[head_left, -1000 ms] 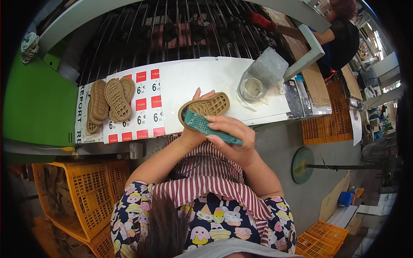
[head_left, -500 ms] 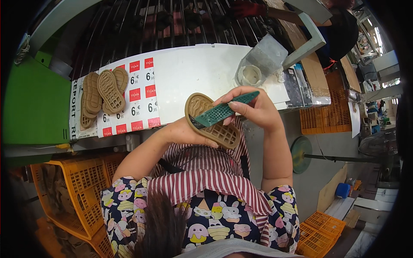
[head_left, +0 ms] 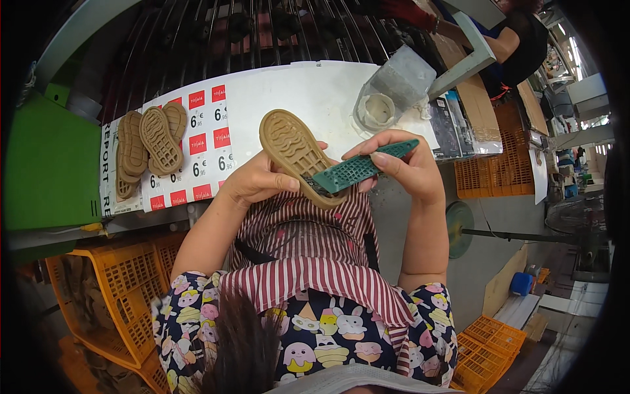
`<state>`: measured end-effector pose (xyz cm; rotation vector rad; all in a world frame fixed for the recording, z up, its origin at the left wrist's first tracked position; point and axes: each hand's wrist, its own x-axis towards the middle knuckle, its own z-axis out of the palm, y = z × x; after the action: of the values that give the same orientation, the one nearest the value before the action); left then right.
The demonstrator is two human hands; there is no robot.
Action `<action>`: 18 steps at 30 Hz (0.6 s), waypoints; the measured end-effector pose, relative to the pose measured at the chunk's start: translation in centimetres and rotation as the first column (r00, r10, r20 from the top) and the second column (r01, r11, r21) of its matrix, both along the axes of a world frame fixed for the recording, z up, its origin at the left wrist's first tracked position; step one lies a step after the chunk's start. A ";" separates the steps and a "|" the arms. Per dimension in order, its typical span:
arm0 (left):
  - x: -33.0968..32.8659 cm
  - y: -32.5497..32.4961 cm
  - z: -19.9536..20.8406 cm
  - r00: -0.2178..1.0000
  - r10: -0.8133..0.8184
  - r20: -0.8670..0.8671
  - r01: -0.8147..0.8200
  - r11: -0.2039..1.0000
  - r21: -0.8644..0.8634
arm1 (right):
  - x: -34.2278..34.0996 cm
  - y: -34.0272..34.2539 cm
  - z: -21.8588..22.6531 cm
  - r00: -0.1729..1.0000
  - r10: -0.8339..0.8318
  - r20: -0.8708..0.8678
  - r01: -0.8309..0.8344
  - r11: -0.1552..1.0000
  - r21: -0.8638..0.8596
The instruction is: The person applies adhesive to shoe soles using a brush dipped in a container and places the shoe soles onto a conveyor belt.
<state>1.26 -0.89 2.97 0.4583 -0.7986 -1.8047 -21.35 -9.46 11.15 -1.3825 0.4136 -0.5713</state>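
Observation:
A tan shoe sole (head_left: 289, 141) with a gridded inner face and raised rim is held tilted over the front edge of the table by my left hand (head_left: 256, 180). The thumb presses on the near rim and the fingers wrap underneath. My right hand (head_left: 412, 169) grips a green brush (head_left: 367, 165) with a perforated flat body, thumb on top. The brush's dark bristle end touches the sole's inside near its lower end. More tan soles (head_left: 161, 141) lie in overlapping piles at the table's left.
A white-crusted cup (head_left: 376, 111) stands with a grey translucent container (head_left: 400, 75) at the table's far right. Behind the table (head_left: 282, 85) runs a row of dark metal bars. Orange crates (head_left: 125, 299) stand below left. A co-worker's arm (head_left: 505, 44) shows at upper right.
The sole has turned more upright and shifted up and left. The brush has moved from its middle to its lower end, and my left thumb now lies along the rim.

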 end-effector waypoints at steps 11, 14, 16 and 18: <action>0.0 0.4 -2.0 0.919 -0.123 -0.375 0.166 0.983 0.084 | 1.0 -0.3 1.0 0.985 0.173 -0.004 -0.172 0.985 0.031; -0.5 0.4 -2.2 0.871 -0.140 -0.471 0.228 0.964 0.135 | 1.7 -1.3 1.5 0.969 0.241 -0.045 -0.239 0.970 0.047; -0.8 0.3 -2.0 0.873 -0.215 -0.438 0.293 0.949 0.116 | 2.1 -1.9 1.8 0.931 0.352 -0.096 -0.351 0.936 0.026; -1.2 0.4 -1.7 0.846 -0.264 -0.464 0.321 0.946 0.048 | 2.5 -2.2 2.5 0.911 0.390 -0.134 -0.389 0.921 0.039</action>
<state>0.07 -0.54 1.22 -0.0240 -0.4437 -2.1446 -18.82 -11.64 13.63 -1.4498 0.2401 -0.1433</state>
